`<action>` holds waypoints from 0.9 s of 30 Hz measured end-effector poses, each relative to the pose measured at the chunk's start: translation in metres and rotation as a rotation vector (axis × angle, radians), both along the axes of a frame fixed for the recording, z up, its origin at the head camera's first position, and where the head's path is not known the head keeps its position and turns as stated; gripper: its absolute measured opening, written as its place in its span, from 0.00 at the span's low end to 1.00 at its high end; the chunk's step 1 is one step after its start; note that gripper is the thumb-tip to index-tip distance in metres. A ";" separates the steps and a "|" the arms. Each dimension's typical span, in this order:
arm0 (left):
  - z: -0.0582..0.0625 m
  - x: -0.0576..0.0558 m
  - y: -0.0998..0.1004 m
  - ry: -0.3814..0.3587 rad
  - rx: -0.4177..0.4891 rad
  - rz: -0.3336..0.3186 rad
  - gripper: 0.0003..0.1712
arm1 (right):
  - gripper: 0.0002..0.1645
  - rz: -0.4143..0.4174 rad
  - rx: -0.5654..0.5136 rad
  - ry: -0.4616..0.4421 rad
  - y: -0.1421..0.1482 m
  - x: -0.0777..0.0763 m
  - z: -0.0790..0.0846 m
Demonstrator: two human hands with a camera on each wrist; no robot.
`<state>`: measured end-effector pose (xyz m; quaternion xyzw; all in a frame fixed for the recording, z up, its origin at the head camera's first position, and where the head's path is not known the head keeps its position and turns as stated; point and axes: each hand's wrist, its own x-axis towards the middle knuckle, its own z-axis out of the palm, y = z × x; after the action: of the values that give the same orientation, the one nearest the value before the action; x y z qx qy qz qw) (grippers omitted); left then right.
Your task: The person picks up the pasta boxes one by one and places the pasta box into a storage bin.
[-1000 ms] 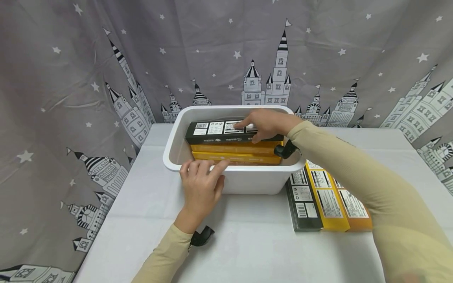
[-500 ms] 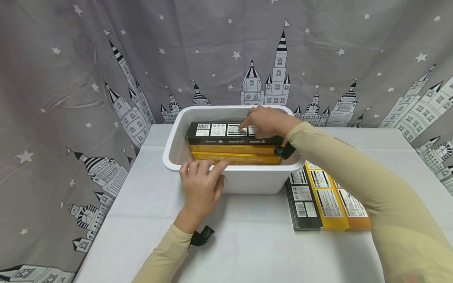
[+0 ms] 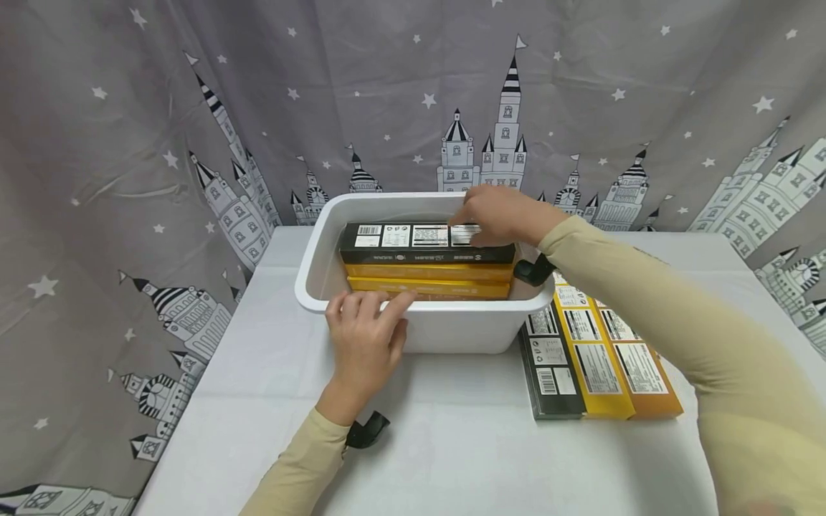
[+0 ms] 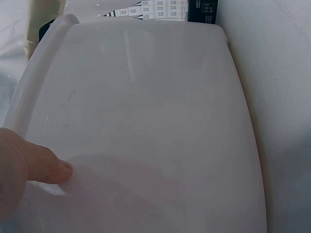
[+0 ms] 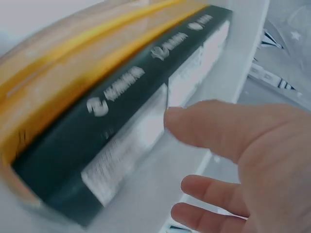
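Note:
A white plastic bin stands on the table with long, narrow cartons lying in it. Toward its back wall is a black carton with white labels, and yellow cartons lie in front of it. My left hand grips the bin's front rim, fingers curled over it; in the left wrist view the thumb presses on the outer wall. Over the right part of the black carton is my right hand, its fingers loose and holding nothing. The right wrist view shows its thumb close by the labelled face.
Right of the bin, black, yellow and orange cartons lie side by side on the white tablecloth, partly under the right sleeve. A grey curtain printed with castles and stars hangs behind the table.
The right hand has drawn up and to the right, off the black carton's top. That carton has settled slightly toward the front. The left hand stays on the rim.

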<state>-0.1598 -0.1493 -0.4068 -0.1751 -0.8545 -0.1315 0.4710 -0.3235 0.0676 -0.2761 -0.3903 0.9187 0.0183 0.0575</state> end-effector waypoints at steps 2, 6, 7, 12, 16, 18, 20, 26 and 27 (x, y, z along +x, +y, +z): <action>0.001 0.000 0.000 0.000 0.003 -0.003 0.23 | 0.30 -0.010 -0.019 0.016 0.010 0.001 0.008; 0.002 0.000 0.001 -0.002 0.004 -0.005 0.22 | 0.30 -0.036 -0.038 0.056 0.035 0.003 0.020; 0.003 0.000 0.002 -0.003 0.004 -0.005 0.22 | 0.30 -0.046 -0.034 0.065 0.042 0.003 0.021; 0.002 0.000 0.002 -0.008 0.014 -0.004 0.22 | 0.30 -0.129 -0.036 0.074 0.079 0.008 0.022; 0.001 0.001 0.001 -0.014 0.019 -0.006 0.22 | 0.31 -0.226 -0.046 0.045 0.111 0.015 0.018; 0.001 0.001 0.001 -0.016 0.020 -0.007 0.23 | 0.32 -0.271 -0.049 0.039 0.126 0.020 0.014; 0.001 0.001 0.001 -0.021 0.022 -0.008 0.23 | 0.31 -0.301 -0.065 0.042 0.142 0.025 0.010; 0.000 0.001 0.001 -0.023 0.020 -0.011 0.23 | 0.34 -0.388 -0.072 0.038 0.185 0.043 -0.007; 0.000 0.000 0.002 -0.022 0.018 -0.013 0.23 | 0.34 -0.404 -0.072 0.036 0.192 0.046 -0.011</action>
<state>-0.1594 -0.1477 -0.4064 -0.1748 -0.8573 -0.1441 0.4622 -0.2774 0.2598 -0.2873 -0.1995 0.9793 -0.0196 0.0294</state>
